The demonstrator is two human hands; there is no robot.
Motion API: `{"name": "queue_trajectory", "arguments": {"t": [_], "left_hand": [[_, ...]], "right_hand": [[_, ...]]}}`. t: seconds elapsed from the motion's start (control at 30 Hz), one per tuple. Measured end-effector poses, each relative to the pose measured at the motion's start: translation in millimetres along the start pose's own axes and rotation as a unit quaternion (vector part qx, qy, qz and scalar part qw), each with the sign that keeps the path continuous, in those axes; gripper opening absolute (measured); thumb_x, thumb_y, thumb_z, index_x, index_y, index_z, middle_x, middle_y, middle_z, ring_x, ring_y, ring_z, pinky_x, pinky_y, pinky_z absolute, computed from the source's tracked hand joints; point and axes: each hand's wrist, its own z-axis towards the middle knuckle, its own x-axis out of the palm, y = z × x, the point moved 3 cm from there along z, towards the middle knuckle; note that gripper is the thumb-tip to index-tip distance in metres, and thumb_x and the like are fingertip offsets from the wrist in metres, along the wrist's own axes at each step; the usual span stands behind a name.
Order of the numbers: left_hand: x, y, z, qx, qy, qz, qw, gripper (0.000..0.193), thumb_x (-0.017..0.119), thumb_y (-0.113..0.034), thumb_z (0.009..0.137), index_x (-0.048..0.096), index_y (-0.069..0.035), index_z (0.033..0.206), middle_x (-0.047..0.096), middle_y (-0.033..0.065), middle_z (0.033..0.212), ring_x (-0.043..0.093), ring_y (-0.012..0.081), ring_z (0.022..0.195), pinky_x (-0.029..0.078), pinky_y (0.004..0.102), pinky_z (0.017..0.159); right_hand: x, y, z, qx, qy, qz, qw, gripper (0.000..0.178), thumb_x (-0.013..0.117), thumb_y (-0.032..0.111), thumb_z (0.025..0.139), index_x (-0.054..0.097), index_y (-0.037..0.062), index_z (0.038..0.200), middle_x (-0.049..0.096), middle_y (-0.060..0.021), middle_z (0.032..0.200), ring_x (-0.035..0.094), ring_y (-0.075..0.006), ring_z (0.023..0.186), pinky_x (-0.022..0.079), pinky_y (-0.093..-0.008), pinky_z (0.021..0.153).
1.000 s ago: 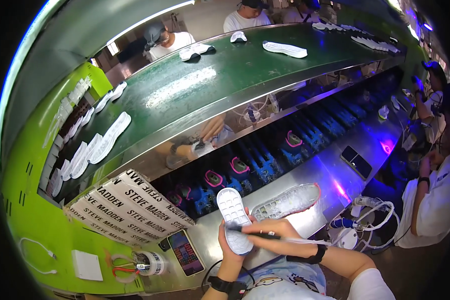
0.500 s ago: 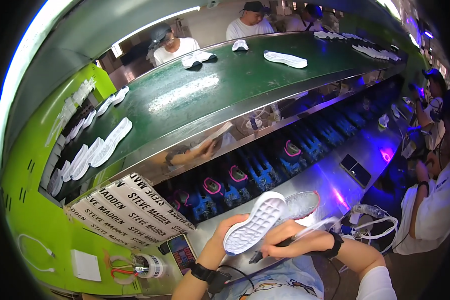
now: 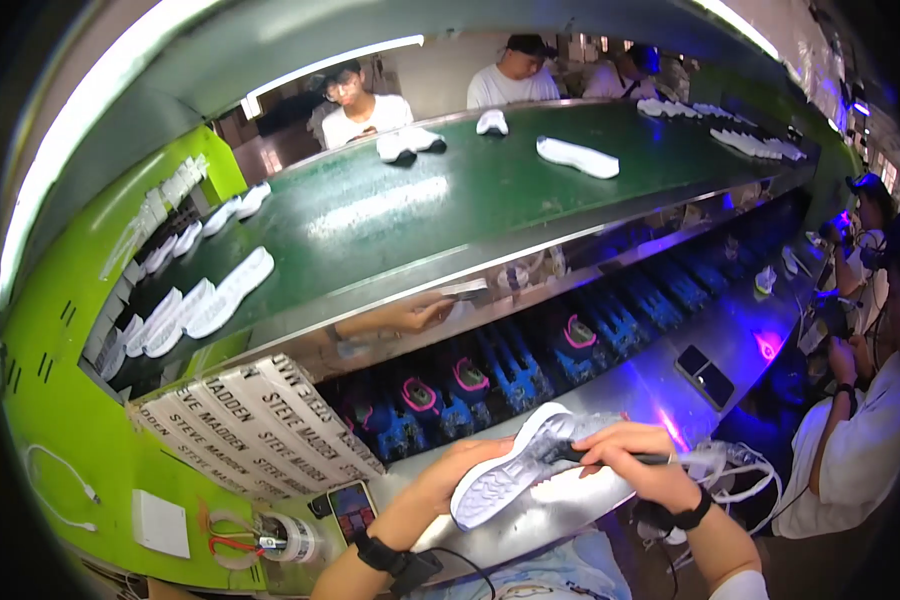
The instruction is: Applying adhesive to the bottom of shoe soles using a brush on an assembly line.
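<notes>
My left hand (image 3: 457, 472) is closed round the edge of a white shoe sole (image 3: 495, 490), its gridded inner side turned up and tilted toward me. In my right hand (image 3: 638, 458) is a slim dark brush-like tool (image 3: 656, 459), gripped like a pen. Its dark tip lies at the middle of the sole's inner side; the exact contact is blurred. A pale hose seems to lead from the tool's back end. Behind the sole, a greyish translucent shoe part (image 3: 608, 421) is mostly hidden by my right hand.
Beyond the metal bench (image 3: 610, 385), a dark rack (image 3: 520, 375) holds several pink-edged shoe parts. Several white soles lie on the green conveyor (image 3: 370, 250). A printed carton (image 3: 250, 425), phone (image 3: 352, 510) and tape roll (image 3: 305, 540) stand left; a black two-part device (image 3: 705, 376) lies right. Co-workers are nearby.
My right hand has moved up, bringing the tool's tip from below the sole onto its inner side. The sole has tipped flatter in my left hand.
</notes>
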Motion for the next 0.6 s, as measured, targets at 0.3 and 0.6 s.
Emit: {"name": "queue_trajectory", "arguments": {"t": [0.3,0.6], "left_hand": [[29.7,-145.9,-9.5,0.283,0.102,-0.232,0.925,0.039,0.046,-0.017,0.096,0.046,0.009,0.126,0.052,0.0247,0.126,0.06,0.0282,0.099,0.056,0.0299,0.074],[119.3,-318.0,212.2,0.261,-0.314,0.574,0.71,0.054,0.049,-0.045,0.091,0.062,0.004,0.073,0.063,0.0125,0.06,0.06,0.0197,0.046,0.048,0.0297,0.043]], "right_hand": [[-13.5,1.8,-4.3,-0.102,-0.195,0.243,0.945,0.034,0.048,0.021,0.094,0.061,-0.0075,0.081,0.063,-0.0279,0.095,0.065,-0.0306,0.064,0.056,-0.0366,0.058],[-14.2,-14.0,-44.0,-0.004,-0.31,0.345,0.886,0.024,0.054,-0.007,0.085,0.057,0.0012,0.107,0.058,-0.0133,0.118,0.059,-0.0181,0.091,0.05,-0.0294,0.077]]}}
